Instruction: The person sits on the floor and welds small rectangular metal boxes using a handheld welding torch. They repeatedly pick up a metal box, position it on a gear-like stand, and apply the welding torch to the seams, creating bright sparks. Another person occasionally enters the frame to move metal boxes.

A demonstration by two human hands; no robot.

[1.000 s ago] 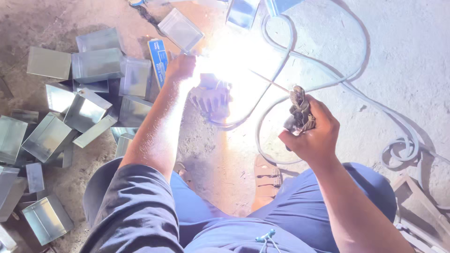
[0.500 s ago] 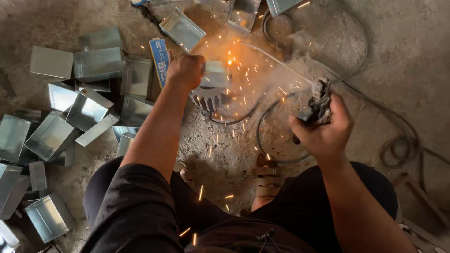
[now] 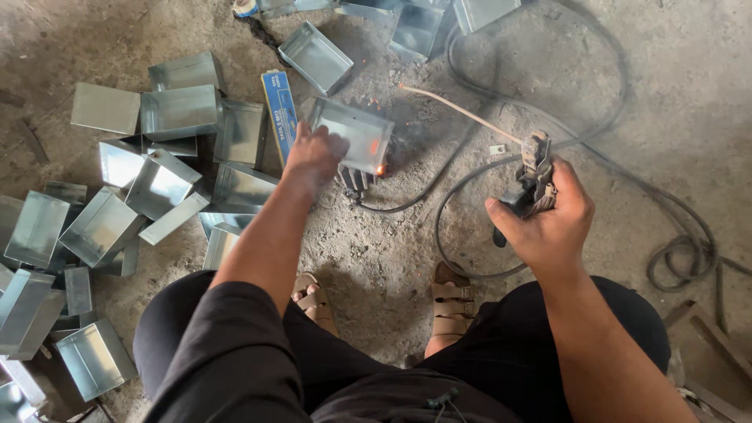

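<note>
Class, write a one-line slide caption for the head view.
Left hand steadies a shiny open metal box; right hand holds a rod-tipped welding electrode holder raised.

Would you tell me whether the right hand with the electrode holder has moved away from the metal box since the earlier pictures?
Yes. The right hand has drawn the electrode holder back rightward, away from the metal box that the left hand holds; the arc is out.
</note>
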